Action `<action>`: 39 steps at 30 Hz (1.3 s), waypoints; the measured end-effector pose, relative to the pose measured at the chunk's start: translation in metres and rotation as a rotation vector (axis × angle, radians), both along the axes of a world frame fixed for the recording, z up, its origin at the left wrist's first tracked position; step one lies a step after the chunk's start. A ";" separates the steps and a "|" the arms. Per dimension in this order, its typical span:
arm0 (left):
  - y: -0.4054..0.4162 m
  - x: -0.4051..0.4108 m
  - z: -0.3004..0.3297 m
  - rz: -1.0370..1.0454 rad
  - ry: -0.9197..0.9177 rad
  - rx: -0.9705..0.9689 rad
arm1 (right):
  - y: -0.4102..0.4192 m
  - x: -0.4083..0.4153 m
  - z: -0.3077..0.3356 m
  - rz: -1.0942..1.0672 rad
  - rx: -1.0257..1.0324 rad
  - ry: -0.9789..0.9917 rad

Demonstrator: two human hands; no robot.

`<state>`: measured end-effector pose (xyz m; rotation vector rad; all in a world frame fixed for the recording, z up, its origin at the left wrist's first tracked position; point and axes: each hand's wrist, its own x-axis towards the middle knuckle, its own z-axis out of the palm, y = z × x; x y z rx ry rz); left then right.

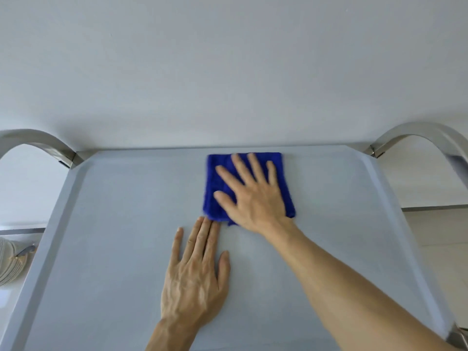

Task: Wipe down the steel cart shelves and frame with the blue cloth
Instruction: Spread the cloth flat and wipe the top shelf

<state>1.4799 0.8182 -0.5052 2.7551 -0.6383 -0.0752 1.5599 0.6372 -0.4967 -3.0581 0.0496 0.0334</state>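
The steel cart's top shelf (106, 249) fills the lower half of the view, with a raised rim all round. A folded blue cloth (215, 183) lies flat near the shelf's far edge, right of centre. My right hand (255, 196) presses on the cloth with spread, straight fingers and is a little blurred. My left hand (195, 269) rests flat on the bare shelf just in front of the cloth, its fingertips at the cloth's near left corner.
Curved steel handles of the cart frame rise at the far left corner (38, 143) and the far right corner (425, 138). A plain pale wall (228, 72) stands right behind the cart. A pale ribbed object (11, 264) shows beyond the left rim.
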 end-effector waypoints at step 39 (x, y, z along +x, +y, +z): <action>0.013 0.013 0.068 -0.195 0.373 0.163 | 0.015 -0.292 0.042 -0.148 0.077 0.140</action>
